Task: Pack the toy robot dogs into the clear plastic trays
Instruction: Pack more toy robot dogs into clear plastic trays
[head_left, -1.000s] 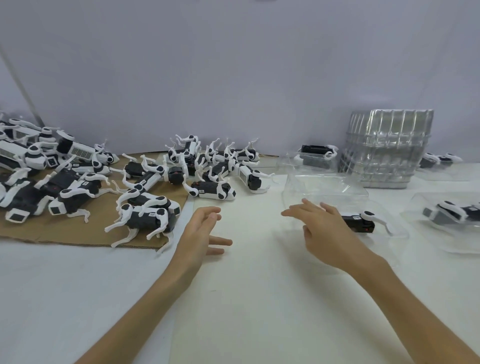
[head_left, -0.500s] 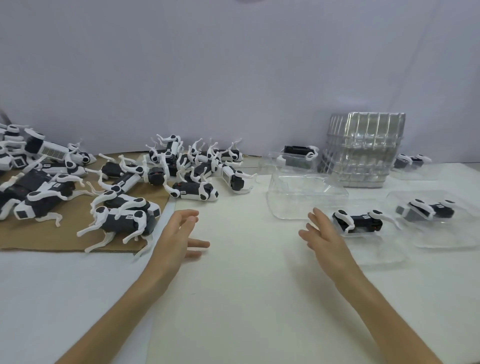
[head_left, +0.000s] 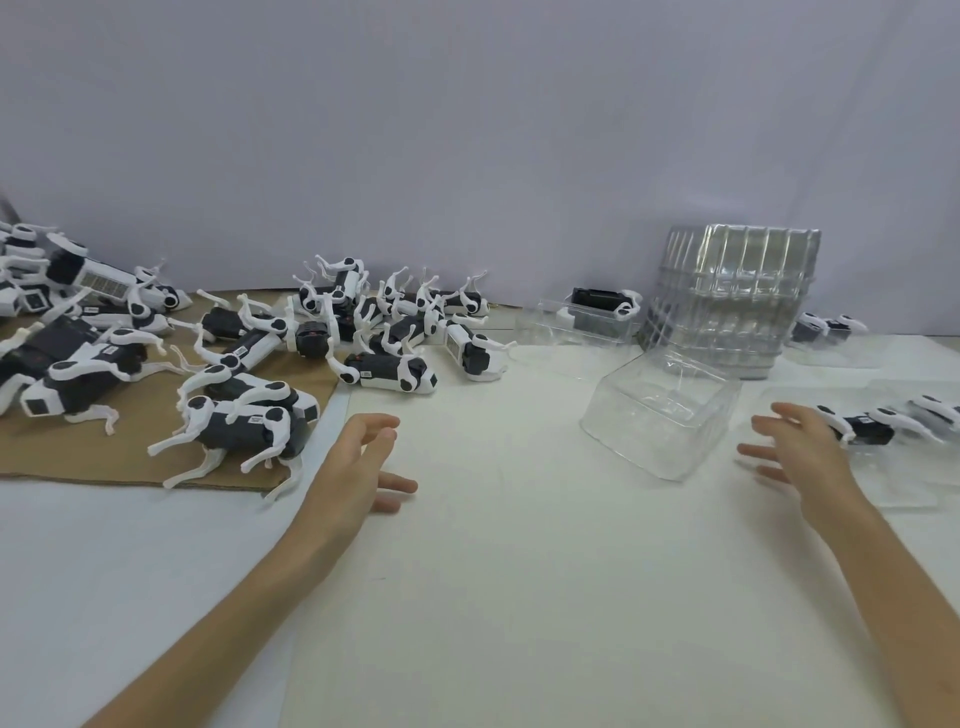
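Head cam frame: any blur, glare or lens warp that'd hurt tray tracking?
Head view: light soft and even, shadows faint; right hand fingers blurred, left hand sharper; empty tray and tray stack show mild highlights, their edges low-contrast against the white table; wide-angle bending toward the frame edges, toy dogs at far right soft.

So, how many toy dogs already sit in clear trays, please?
4 toy dogs: one at the back, left of the tray stack, one right of it, one beside the right hand, one cut off at the right edge. More may be hidden.
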